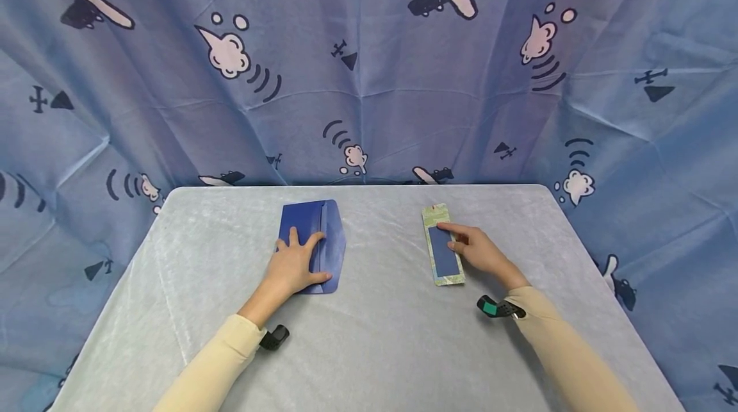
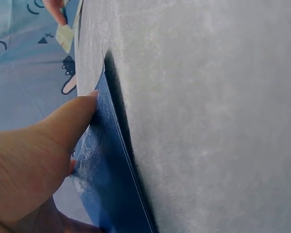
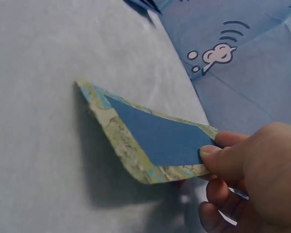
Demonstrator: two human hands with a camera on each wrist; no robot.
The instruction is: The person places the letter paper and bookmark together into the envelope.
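A dark blue envelope (image 1: 301, 216) with its flap unfolded on the right lies on the left of the table. My left hand (image 1: 293, 266) rests on it with spread fingers, and in the left wrist view the thumb (image 2: 72, 116) touches the blue paper. On the right, my right hand (image 1: 480, 250) holds a long card (image 1: 444, 255) with a green patterned border and a plain blue middle. The right wrist view shows thumb and index finger pinching one end of the card (image 3: 160, 138), which is raised and casts a shadow on the cloth.
A pale grey cloth covers the table (image 1: 380, 335). Behind and beside it hangs a blue curtain (image 1: 357, 72) printed with planes and clouds. Black bands sit at both wrists, the right one (image 1: 498, 307) with a green patch.
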